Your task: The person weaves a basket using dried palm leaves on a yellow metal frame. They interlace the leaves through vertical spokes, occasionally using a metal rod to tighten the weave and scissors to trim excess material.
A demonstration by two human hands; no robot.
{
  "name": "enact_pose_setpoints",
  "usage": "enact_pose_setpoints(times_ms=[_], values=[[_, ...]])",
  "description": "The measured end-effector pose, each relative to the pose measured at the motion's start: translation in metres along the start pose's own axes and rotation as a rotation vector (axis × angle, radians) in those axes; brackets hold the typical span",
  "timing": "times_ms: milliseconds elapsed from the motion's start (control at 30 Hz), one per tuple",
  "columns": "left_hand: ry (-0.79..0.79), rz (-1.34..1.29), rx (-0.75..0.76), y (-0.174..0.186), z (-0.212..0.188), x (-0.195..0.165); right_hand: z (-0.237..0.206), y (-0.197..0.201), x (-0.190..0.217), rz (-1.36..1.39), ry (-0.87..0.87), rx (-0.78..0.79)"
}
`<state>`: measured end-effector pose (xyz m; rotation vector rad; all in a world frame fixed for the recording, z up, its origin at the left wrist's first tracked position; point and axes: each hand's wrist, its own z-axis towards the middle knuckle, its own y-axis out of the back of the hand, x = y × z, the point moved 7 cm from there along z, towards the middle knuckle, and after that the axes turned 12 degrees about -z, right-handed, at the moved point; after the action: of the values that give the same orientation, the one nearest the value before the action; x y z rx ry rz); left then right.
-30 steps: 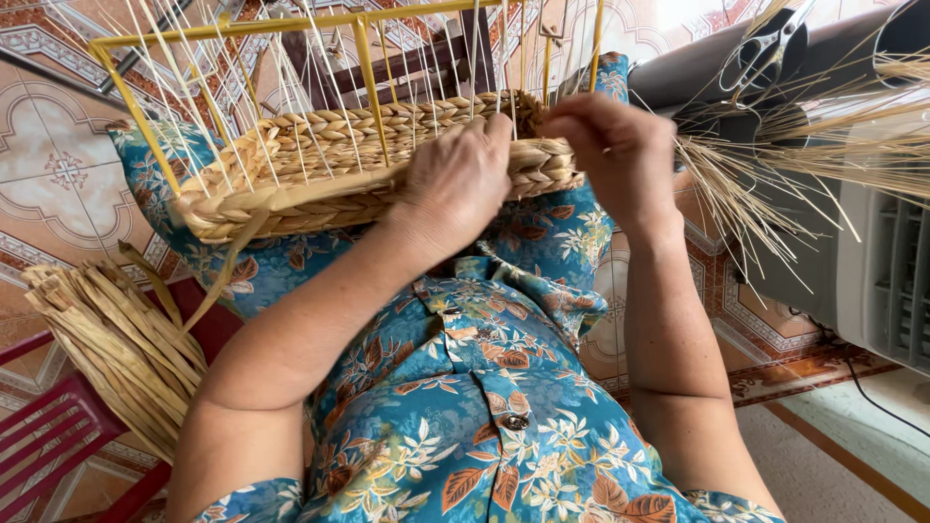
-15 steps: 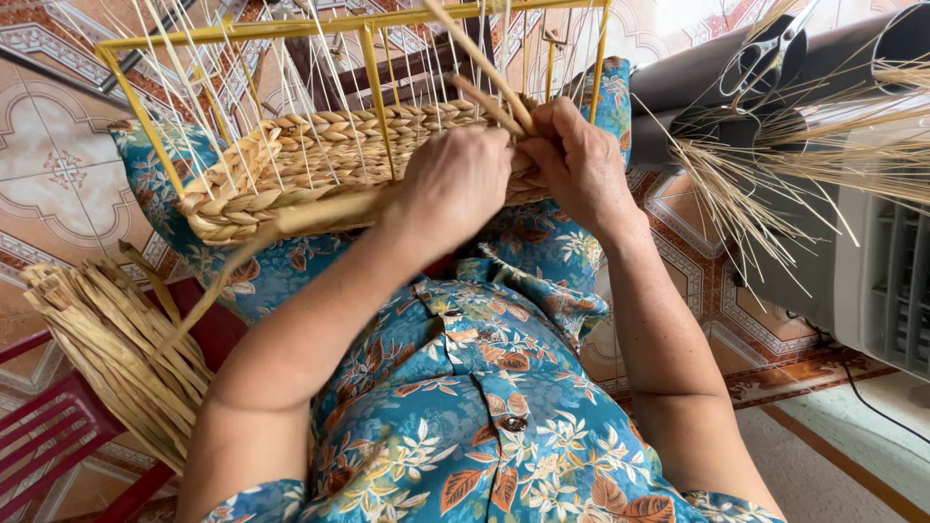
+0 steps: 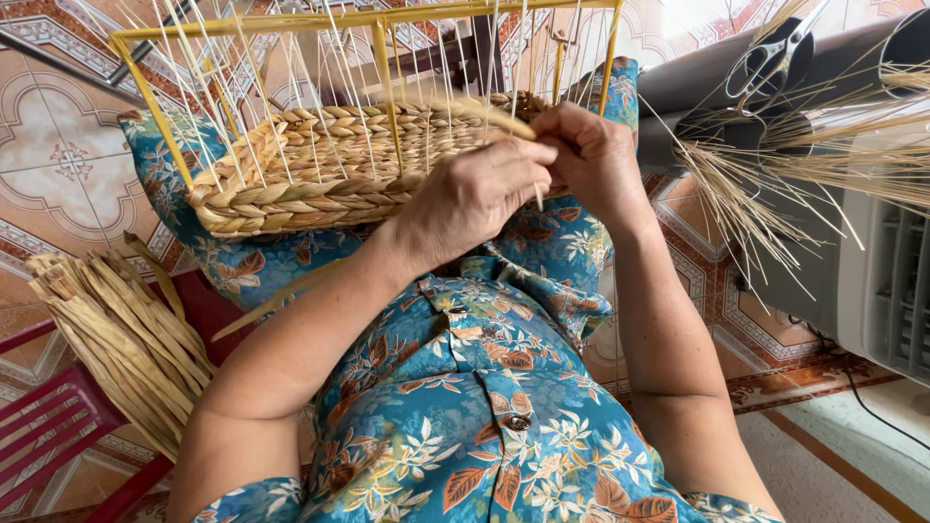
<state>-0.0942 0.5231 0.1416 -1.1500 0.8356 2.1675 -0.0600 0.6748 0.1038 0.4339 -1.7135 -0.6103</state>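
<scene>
A half-woven straw basket (image 3: 320,160) rests on my lap, built on a yellow wire frame (image 3: 387,19) with thin pale stakes standing up from it. My left hand (image 3: 475,199) lies over the basket's near rim with its fingers closed on a flat straw strand (image 3: 494,114). My right hand (image 3: 593,155) sits just to the right, touching the left, and pinches the same strand at the basket's right end. The strand's loose tail (image 3: 281,295) hangs down under my left forearm.
A bundle of straw strands (image 3: 121,344) lies at the left on a red chair (image 3: 48,436). Loose thin reeds (image 3: 823,165) fan out at the right over grey pipes, with scissors (image 3: 780,53) hung above them. A grey appliance (image 3: 896,281) stands at the right. Patterned floor tiles lie below.
Both hands have stayed at the basket's right end. The strand that stuck up between the stakes half a second ago now lies low across the rim under my fingers.
</scene>
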Motion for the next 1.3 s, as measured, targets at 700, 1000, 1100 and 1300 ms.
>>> enact_pose_setpoints(times_ms=[700,1000,1100,1300], values=[[0.119,0.579,0.129,0.002,-0.007,-0.005,0.000,0.018,0.018,-0.122,0.030,-0.060],[0.499,0.455,0.444,0.049,-0.003,0.023,-0.015,-0.001,0.067,-0.410,0.483,-0.044],[0.347,0.500,0.283,0.055,0.000,0.012,-0.011,-0.005,0.062,-0.456,0.444,-0.111],[0.246,0.613,0.019,0.023,-0.008,0.016,-0.012,-0.011,0.054,-0.461,0.431,-0.195]])
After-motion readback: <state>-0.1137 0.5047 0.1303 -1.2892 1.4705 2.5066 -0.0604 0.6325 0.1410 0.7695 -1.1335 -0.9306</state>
